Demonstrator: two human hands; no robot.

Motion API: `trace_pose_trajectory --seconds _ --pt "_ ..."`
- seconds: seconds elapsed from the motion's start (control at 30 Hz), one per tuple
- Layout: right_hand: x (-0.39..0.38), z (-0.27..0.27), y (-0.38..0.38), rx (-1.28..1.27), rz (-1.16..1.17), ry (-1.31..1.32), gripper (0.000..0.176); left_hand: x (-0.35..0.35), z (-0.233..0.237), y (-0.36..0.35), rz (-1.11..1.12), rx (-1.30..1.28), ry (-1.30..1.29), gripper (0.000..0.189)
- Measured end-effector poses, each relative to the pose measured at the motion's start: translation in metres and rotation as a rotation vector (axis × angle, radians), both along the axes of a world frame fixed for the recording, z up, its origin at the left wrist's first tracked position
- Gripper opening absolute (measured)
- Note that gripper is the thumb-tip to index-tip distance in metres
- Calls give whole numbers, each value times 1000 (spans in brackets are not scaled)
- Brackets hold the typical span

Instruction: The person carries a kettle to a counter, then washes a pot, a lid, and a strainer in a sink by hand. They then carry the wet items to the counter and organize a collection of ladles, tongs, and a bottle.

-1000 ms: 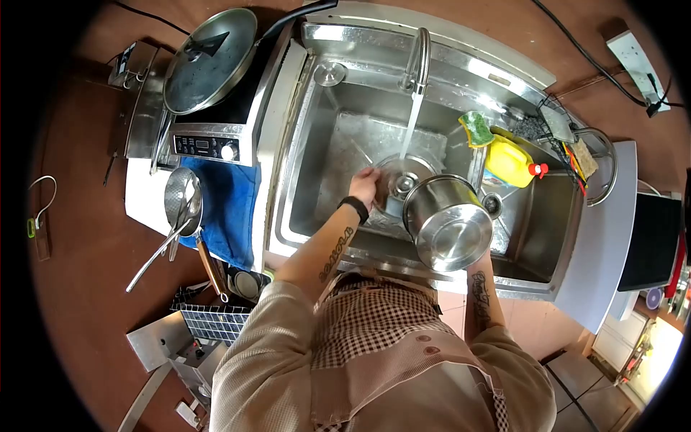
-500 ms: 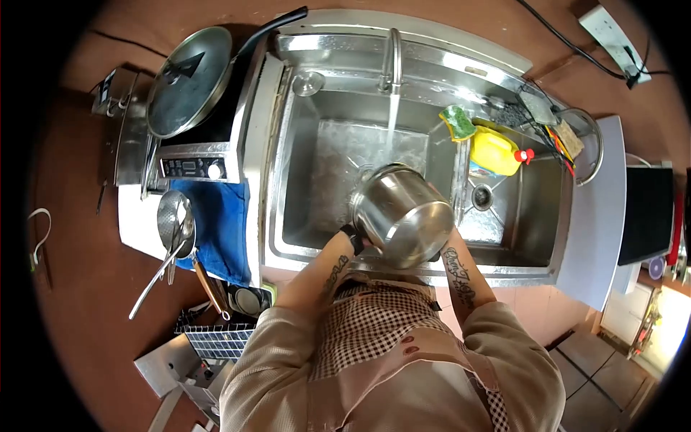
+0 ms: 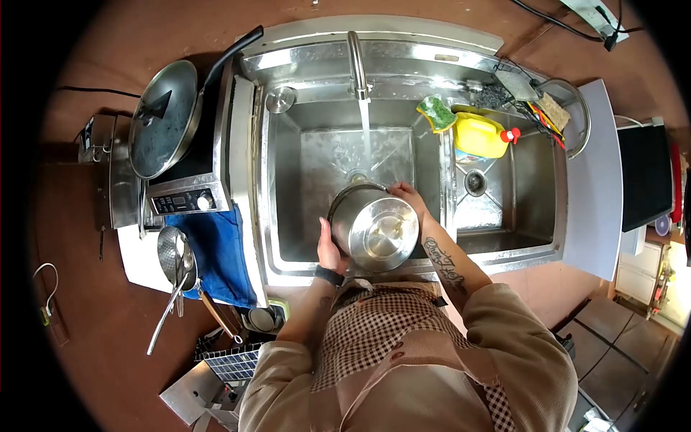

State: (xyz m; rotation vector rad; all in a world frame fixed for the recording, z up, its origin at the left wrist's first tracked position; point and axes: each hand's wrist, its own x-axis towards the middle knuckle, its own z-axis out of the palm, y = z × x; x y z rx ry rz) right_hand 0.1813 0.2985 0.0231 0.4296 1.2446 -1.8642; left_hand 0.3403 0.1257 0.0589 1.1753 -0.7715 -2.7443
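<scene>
A shiny steel pot [image 3: 384, 232] is tilted over the front of the left sink basin [image 3: 324, 147], its bottom facing up toward me and its mouth turned toward the basin. My left hand [image 3: 330, 248] lies against the pot's left side, with a dark band on the wrist. At the upper right rim, my right hand [image 3: 409, 196] grips the pot with bent fingers. Water runs from the curved faucet [image 3: 357, 66] into the basin behind the pot. The pot's inside is hidden.
A yellow bottle [image 3: 479, 135] with a red cap and a green-yellow sponge [image 3: 436, 114] rest by the right basin [image 3: 532, 194]. Left of the sink are a lidded pan [image 3: 164, 119] on a cooktop, a blue cloth [image 3: 216, 252] and steel strainers [image 3: 173, 252].
The pot has turned so its bottom faces up more. My right hand has shifted up to the rim, and my left hand shows along the side. The whole view has shifted a little.
</scene>
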Motion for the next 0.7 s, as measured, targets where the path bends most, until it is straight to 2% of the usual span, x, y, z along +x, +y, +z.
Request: trace_pose_trajectory --seconds 0.07,0.13,0.17,0.2,0.23,0.27,0.3,0.37,0.43,0.47,0.5,0.57,0.6,0.63,0.7 --pt "-4 2 -12 108 59 24 14 3 -2 1 20 -177 -20 59" --pt "-7 33 -30 280 144 -7 13 7 12 -4 62 -143 -80 58" --pt "-15 10 -34 133 259 85 16 9 14 -8 84 -126 -104 57" --pt "-30 21 -46 127 211 37 15 22 -2 -16 137 -43 -44 59" --pt "-45 32 -59 122 163 -19 14 29 -14 -18 312 166 -74 60" --pt "-63 20 -75 6 8 -158 18 34 -20 -24 327 220 -65 60" --pt "-81 9 -92 -112 -149 -296 23 40 -16 -33 273 197 -59 60" --pt "-104 30 -120 -179 -428 -253 18 49 -2 -53 170 136 -49 59" --pt "-125 54 -136 -359 -764 -162 29 62 5 -67 139 90 -51 59" --pt "-130 75 -145 -356 -908 -193 33 68 5 -72 144 72 -51 58" --pt "-128 74 -147 -405 -914 -119 35 75 4 -76 149 55 -57 58" --pt "-120 75 -152 -290 -967 -225 39 81 1 -80 162 39 -60 57" --pt "-118 95 -156 -282 -1031 -282 38 83 0 -81 171 39 -61 57" --pt "-122 88 -149 -404 -951 -163 38 86 -2 -81 176 37 -61 57" --pt "-128 76 -142 -434 -809 10 39 91 -3 -82 184 35 -68 56"
